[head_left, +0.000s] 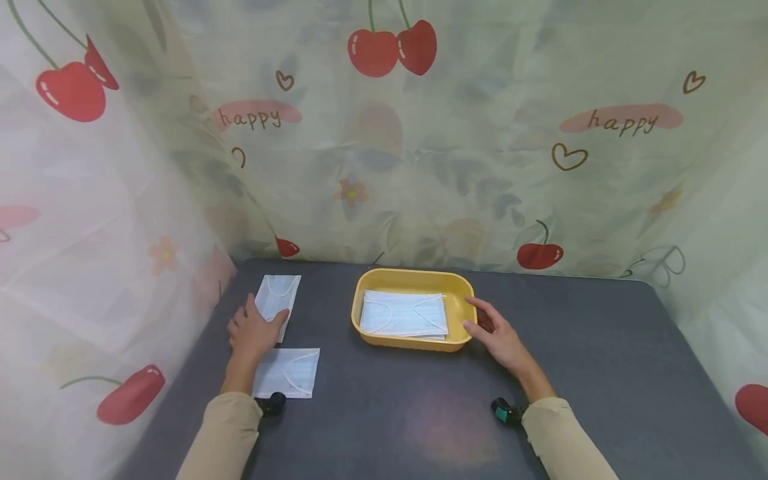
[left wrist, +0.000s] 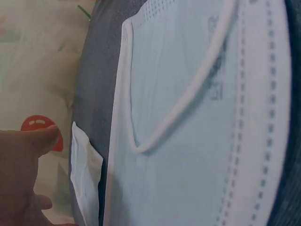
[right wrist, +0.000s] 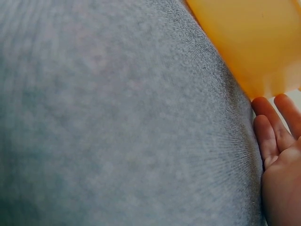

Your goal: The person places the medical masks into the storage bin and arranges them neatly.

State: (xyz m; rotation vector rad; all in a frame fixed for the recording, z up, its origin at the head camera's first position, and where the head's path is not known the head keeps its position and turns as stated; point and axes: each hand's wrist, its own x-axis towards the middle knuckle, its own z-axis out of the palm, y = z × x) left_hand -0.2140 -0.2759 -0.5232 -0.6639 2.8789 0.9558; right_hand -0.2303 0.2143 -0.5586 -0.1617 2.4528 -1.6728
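My left hand reaches over a pale blue face mask at the far left, its thumb and fingers spread on either side of it. A second mask lies flat nearer to me, partly under that wrist; it looms large with its white ear loop in the left wrist view. My right hand touches the right end of a yellow tray with loosely extended fingers. A small stack of masks lies inside the tray, toward its left.
A dark grey tabletop carries everything. Curtains printed with cherries and hearts hang behind it and at both sides. A dark wrist camera sits at the right wrist and another at the left.
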